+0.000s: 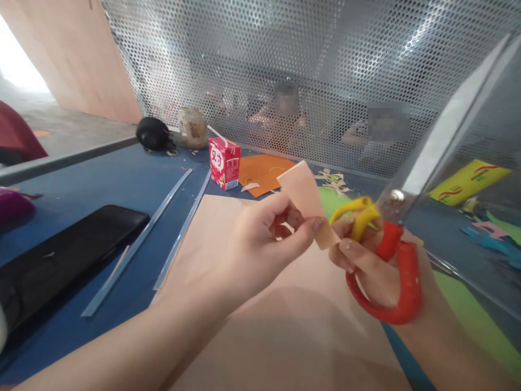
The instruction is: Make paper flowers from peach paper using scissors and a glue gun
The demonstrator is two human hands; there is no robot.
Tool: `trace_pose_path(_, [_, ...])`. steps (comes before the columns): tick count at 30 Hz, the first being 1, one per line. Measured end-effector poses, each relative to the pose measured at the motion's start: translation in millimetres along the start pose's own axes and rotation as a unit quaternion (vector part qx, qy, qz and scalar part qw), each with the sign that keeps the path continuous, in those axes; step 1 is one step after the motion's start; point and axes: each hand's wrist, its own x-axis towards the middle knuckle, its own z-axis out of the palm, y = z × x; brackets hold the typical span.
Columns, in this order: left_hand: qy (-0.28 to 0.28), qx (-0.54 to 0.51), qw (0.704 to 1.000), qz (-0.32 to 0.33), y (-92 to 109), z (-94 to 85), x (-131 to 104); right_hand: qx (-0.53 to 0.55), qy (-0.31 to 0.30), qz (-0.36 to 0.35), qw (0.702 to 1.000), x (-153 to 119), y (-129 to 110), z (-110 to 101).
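My left hand (264, 239) pinches a small folded piece of pale peach paper (305, 190) between thumb and fingers. My right hand (372, 266) is closed around a large pair of scissors (401, 282) with red and yellow handle loops. The metal blades point up and to the right, away from the paper. Thumb and fingertips of my right hand also touch the lower end of the folded piece. Under both hands lies a large peach paper sheet (280, 336) on the blue table.
A red drink carton (224, 163) with a straw stands behind the sheet, beside orange paper (264, 171). To the left are a black phone (73, 266), clear strips (138, 244), a black round object (152, 133) and a jar (192, 128). A yellow packet (470, 182) and paper scraps (496, 239) lie right. Perforated metal (244, 32) borders the back.
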Motion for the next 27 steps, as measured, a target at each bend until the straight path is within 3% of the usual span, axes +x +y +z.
trace_pose_path(5, [-0.012,-0.030,0.999,-0.006,-0.7,-0.8,0.7,-0.024,0.014,0.003,1.000,-4.1,-4.4,3.7])
trace_pose_path(12, [-0.002,-0.143,0.989,-0.031,-4.7,-4.6,6.3,0.031,-0.010,0.031,0.999,-2.3,3.0,-0.3])
trace_pose_path(19, [-0.091,-0.125,0.986,-0.068,-4.7,-5.2,6.6,0.029,-0.021,0.054,0.998,-3.2,3.5,0.1])
trace_pose_path(24, [-0.104,-0.141,0.980,-0.098,-4.1,-6.9,7.2,0.045,-0.005,0.045,0.998,0.5,9.4,-1.3])
trace_pose_path(27, [-0.083,-0.132,0.984,-0.091,-1.0,-7.6,7.4,0.045,0.003,0.036,0.998,1.9,10.3,-1.5])
